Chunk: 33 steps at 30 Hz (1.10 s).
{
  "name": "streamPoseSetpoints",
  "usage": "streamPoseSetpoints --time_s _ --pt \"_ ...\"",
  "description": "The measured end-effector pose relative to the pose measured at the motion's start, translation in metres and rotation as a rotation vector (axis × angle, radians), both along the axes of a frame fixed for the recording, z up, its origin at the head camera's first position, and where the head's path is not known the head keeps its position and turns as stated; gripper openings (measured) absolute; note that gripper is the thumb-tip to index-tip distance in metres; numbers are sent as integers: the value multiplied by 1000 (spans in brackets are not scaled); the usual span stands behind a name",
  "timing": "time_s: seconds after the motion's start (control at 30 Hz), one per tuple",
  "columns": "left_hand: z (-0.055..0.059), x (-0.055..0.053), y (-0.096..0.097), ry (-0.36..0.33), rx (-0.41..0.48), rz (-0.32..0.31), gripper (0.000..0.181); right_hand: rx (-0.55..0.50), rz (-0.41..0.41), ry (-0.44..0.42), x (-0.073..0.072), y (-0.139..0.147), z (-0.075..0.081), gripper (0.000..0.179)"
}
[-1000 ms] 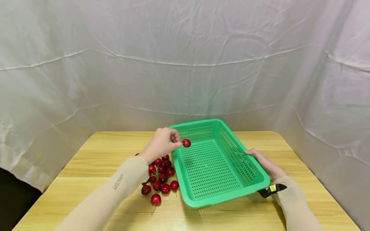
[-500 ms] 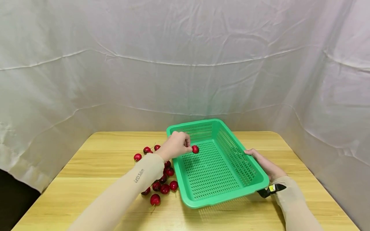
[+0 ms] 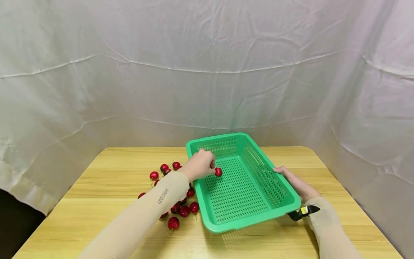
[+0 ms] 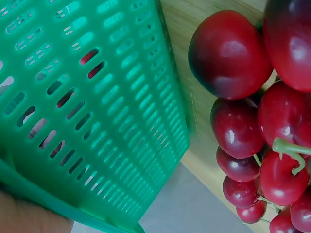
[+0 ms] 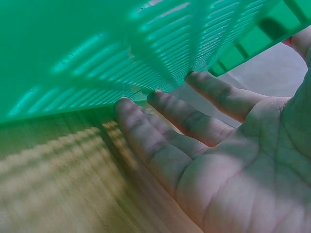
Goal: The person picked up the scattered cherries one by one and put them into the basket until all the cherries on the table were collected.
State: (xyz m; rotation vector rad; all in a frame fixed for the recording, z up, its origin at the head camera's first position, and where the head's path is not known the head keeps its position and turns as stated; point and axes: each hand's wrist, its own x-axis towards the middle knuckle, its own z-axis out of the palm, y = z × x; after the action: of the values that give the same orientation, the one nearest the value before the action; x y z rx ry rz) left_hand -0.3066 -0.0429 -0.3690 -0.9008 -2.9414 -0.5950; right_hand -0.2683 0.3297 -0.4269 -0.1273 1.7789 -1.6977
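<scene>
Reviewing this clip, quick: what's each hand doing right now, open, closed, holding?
Left hand: closed, pinching a red cherry.
Right hand: holding the green basket at its side.

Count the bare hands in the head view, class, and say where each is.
2: the left hand is over the green plastic basket, holding a red cherry; the right hand holds the basket's right side. Some fingers are hidden.

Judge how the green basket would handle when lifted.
The green basket is probably light for its size, given its many slots. It looks fairly stiff, its rim unbuckled. It may tip if lifted this way: the right grip holds one side only.
</scene>
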Motion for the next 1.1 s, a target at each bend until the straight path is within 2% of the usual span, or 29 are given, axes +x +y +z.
streamPoseSetpoints --time_s 0.33,0.67,0.9,1.1 --pt "-3 1 0 38 -73 -19 20 -11 9 -3 1 0 1 82" --pt "-3 2 1 37 -71 -47 26 -30 10 -9 2 0 0 74" --pt "1 3 -2 -22 15 -64 14 -21 4 -14 2 0 0 76" --pt "6 5 -11 -134 177 -68 8 -29 4 -19 2 1 0 73"
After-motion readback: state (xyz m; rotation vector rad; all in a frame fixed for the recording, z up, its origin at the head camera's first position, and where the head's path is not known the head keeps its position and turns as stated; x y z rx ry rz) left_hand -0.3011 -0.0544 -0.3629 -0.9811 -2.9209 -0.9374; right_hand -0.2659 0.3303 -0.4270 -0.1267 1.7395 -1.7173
